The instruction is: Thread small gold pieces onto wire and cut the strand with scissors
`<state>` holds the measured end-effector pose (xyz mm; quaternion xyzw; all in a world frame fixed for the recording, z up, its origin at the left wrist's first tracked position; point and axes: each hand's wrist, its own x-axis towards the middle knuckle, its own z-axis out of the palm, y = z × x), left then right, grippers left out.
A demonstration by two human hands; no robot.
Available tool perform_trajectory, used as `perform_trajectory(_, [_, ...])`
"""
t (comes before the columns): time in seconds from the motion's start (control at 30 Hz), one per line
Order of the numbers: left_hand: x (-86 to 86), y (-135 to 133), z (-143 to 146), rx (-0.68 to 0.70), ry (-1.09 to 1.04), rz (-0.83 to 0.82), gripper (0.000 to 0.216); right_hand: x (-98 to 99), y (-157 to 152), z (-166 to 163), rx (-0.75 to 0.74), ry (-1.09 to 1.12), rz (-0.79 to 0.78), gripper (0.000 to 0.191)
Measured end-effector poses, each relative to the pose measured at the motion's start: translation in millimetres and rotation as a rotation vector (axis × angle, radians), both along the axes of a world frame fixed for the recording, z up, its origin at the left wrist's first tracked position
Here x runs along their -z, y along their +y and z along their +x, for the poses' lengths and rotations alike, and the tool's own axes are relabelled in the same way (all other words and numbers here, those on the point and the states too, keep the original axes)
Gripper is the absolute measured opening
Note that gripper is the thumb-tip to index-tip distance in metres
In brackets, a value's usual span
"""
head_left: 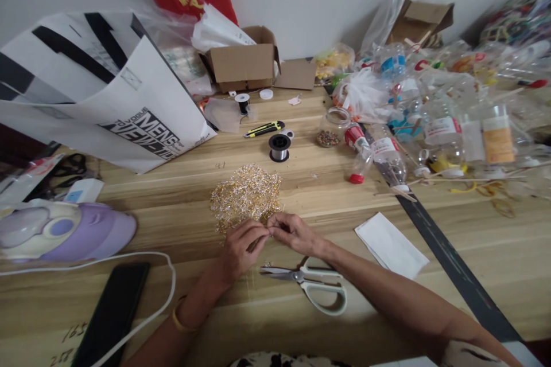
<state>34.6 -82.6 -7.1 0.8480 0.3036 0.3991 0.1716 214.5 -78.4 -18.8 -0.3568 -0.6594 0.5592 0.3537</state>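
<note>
My left hand and my right hand meet at the fingertips, each in a pinch. What lies between the fingers is too small to make out. Just beyond them spreads a tangled heap of gold and clear beads, apparently strung. Scissors with pale handles rest just below my right hand, blades apart and pointing left. A few tiny clear pieces lie by the blade tips. Past the heap stands a spool of fine clear line.
A yellow-black utility knife, a black thread spool and a bead jar stand farther back. Plastic bottles crowd the right. Folded white paper lies right of my forearm; a phone, white cable and purple appliance lie left.
</note>
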Motion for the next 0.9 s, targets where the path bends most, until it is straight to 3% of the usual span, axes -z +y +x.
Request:
perform_trajectory(0.23, [9.5, -1, -4, -0.002, 0.076, 0.112, 0.021, 2.4, -1, 1, 0.001, 0.016, -0.002, 0.022])
perform_trajectory(0.53, [8.3, -2, -6, 0.020, 0.132, 0.181, 0.018, -1.4, 0, 1, 0.005, 0.026, -0.011, 0.025])
perform_trajectory(0.9, [15.4, -1, -7, 0.015, 0.095, 0.158, 0.018, 2.4, 0, 1, 0.004, -0.010, -0.014, 0.021])
